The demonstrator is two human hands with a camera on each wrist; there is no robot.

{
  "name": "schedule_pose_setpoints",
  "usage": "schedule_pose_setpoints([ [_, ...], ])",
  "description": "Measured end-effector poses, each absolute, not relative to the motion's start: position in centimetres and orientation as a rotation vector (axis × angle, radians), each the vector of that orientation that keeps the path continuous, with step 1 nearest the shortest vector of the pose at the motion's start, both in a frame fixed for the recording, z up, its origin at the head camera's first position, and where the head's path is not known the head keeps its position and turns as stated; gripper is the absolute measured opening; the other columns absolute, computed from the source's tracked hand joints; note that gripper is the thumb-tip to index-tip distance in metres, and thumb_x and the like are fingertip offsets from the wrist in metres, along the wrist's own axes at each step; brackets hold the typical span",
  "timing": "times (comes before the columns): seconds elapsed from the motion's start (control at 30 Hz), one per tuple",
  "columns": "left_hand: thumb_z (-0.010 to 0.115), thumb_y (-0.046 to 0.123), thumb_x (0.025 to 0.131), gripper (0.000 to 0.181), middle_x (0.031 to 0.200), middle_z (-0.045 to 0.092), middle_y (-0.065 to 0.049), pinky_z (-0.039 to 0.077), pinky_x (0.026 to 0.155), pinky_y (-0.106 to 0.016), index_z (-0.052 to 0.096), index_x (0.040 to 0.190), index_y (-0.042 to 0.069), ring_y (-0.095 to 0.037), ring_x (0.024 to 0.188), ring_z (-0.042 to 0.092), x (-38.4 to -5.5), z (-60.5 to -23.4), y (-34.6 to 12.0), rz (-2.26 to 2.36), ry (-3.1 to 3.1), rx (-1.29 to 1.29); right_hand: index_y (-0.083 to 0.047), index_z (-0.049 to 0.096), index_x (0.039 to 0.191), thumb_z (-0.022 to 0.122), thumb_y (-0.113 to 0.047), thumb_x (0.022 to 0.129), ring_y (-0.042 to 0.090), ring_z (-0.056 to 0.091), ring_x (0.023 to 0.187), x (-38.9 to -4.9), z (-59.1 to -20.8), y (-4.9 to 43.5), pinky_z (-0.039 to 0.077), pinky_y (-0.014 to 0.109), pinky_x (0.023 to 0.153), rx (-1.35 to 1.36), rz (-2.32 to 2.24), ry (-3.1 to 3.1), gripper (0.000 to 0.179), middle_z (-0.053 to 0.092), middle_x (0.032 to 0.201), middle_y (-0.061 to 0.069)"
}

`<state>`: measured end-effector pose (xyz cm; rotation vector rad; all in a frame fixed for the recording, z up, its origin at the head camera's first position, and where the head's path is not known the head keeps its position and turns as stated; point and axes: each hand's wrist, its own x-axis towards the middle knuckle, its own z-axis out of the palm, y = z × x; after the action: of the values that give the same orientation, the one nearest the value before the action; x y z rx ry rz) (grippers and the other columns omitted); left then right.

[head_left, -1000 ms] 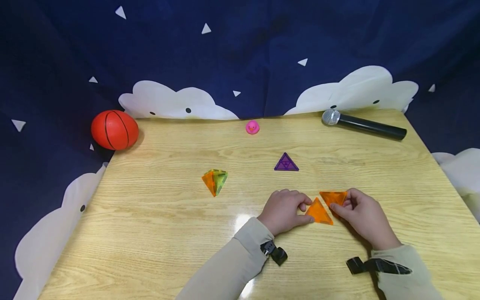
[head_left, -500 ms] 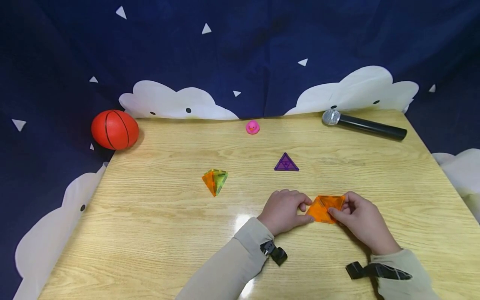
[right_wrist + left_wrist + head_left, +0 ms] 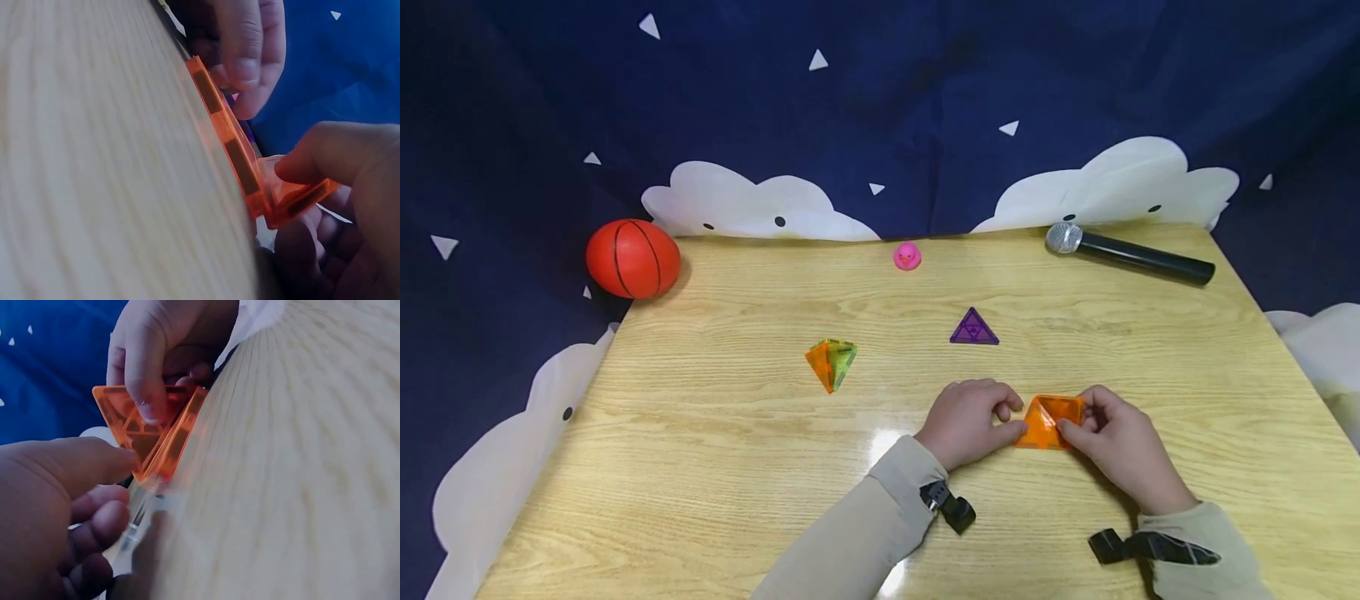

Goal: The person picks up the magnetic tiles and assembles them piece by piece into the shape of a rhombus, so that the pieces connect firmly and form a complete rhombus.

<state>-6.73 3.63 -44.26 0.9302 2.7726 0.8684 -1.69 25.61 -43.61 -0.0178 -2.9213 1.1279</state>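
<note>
My right hand (image 3: 1123,450) pinches an orange triangular magnetic tile (image 3: 1065,407) between thumb and fingers. That tile stands tilted up from the table in the right wrist view, its lower edge close against the edge of a second orange triangular tile (image 3: 225,137); I cannot tell whether they touch. The second tile lies flat on the wood. At its left side my left hand (image 3: 970,425) rests with the thumb out straight at the tile's edge and the other fingers loosely bent. Further left stands an orange and green piece of joined tiles (image 3: 832,363).
A purple triangular tile (image 3: 974,328) lies beyond my hands. Along the back of the wooden table (image 3: 700,467) are a red ball (image 3: 633,258), a pink rubber duck (image 3: 907,256) and a black microphone (image 3: 1142,257). A dark blue cloud-patterned cloth (image 3: 850,100) hangs behind.
My right hand has brought its tile left and down against the flat tile, then tilted it upward. The flat tile has shifted slightly. My left hand stays almost still.
</note>
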Motion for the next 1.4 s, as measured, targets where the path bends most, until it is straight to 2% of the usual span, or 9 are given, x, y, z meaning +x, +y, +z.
schedule_pose_setpoints([
  [0.1,0.072,0.036,0.092,0.018,0.084,0.056,0.018,0.038,0.069,-0.012,0.071,0.104,0.023,0.002,0.074,0.049,-7.2,-44.7,3.5,1.091,2.726,0.811,-0.007,0.059,0.097,0.078,-0.011,0.085,0.008,0.044,0.062,-1.7,-43.8,25.6,0.035,0.024,0.056,0.000,1.110,-2.902,0.023,0.051,0.071,0.000],
  [0.23,0.073,0.027,0.091,0.015,0.088,0.059,0.013,0.041,0.072,-0.013,0.071,0.103,0.018,-0.004,0.078,0.052,-7.9,-45.1,3.0,1.335,2.710,0.703,-0.008,0.059,0.096,0.079,-0.011,0.085,0.008,0.043,0.061,-1.6,-43.9,25.6,0.034,0.024,0.056,0.015,1.109,-2.888,0.023,0.050,0.071,0.000],
  [0.53,0.074,0.022,0.090,0.018,0.093,0.063,0.002,0.043,0.079,-0.023,0.071,0.104,0.012,-0.014,0.082,0.054,-9.9,-45.2,1.8,1.500,2.838,0.559,-0.007,0.058,0.097,0.078,-0.009,0.085,0.009,0.043,0.062,-1.7,-43.8,25.5,0.034,0.024,0.056,0.022,1.113,-2.897,0.023,0.049,0.070,0.000],
  [0.6,0.074,0.024,0.090,0.019,0.095,0.063,0.003,0.043,0.084,-0.027,0.071,0.106,0.014,-0.014,0.086,0.056,-10.3,-45.2,1.6,1.484,2.873,0.511,-0.007,0.058,0.097,0.077,-0.009,0.086,0.009,0.043,0.062,-1.7,-43.7,25.5,0.033,0.024,0.056,0.016,1.116,-2.907,0.022,0.048,0.070,0.000],
  [0.7,0.073,0.027,0.091,0.025,0.108,0.064,0.002,0.041,0.093,-0.035,0.071,0.113,0.016,-0.016,0.101,0.058,-10.8,-45.0,1.3,1.427,2.909,0.445,-0.007,0.058,0.097,0.077,-0.009,0.086,0.009,0.042,0.061,-1.7,-43.6,25.4,0.033,0.025,0.056,0.015,1.120,-2.910,0.022,0.048,0.070,0.000],
  [0.87,0.072,0.032,0.091,0.040,0.130,0.058,-0.002,0.037,0.102,-0.041,0.069,0.128,0.017,-0.023,0.120,0.052,-11.1,-44.8,1.2,1.231,2.934,0.399,-0.006,0.058,0.097,0.077,-0.009,0.086,0.009,0.042,0.061,-1.7,-43.7,25.5,0.033,0.025,0.055,0.031,1.121,-2.900,0.023,0.047,0.070,0.000],
  [1.0,0.070,0.036,0.092,0.040,0.134,0.058,-0.002,0.038,0.101,-0.040,0.070,0.127,0.017,-0.024,0.121,0.052,-11.3,-44.6,1.1,1.074,2.961,0.416,-0.006,0.058,0.097,0.077,-0.009,0.086,0.009,0.042,0.061,-1.8,-43.7,25.5,0.033,0.025,0.055,0.023,1.119,-2.902,0.022,0.047,0.070,0.000],
  [1.13,0.068,0.037,0.092,0.037,0.131,0.061,-0.001,0.041,0.099,-0.041,0.072,0.123,0.017,-0.024,0.118,0.053,-11.3,-44.5,1.0,1.002,2.991,0.427,-0.006,0.059,0.097,0.077,-0.009,0.086,0.009,0.042,0.062,-1.8,-43.7,25.5,0.033,0.024,0.055,0.014,1.113,-2.906,0.022,0.048,0.071,0.000],
  [1.4,0.065,0.041,0.092,0.052,0.130,0.058,-0.002,0.041,0.094,-0.039,0.060,0.140,0.022,-0.022,0.112,0.052,-11.3,-44.6,1.0,0.888,3.014,0.473,-0.006,0.059,0.097,0.077,-0.010,0.086,0.009,0.043,0.062,-1.7,-43.7,25.5,0.033,0.025,0.055,0.009,1.127,-2.908,0.022,0.048,0.071,0.000],
])
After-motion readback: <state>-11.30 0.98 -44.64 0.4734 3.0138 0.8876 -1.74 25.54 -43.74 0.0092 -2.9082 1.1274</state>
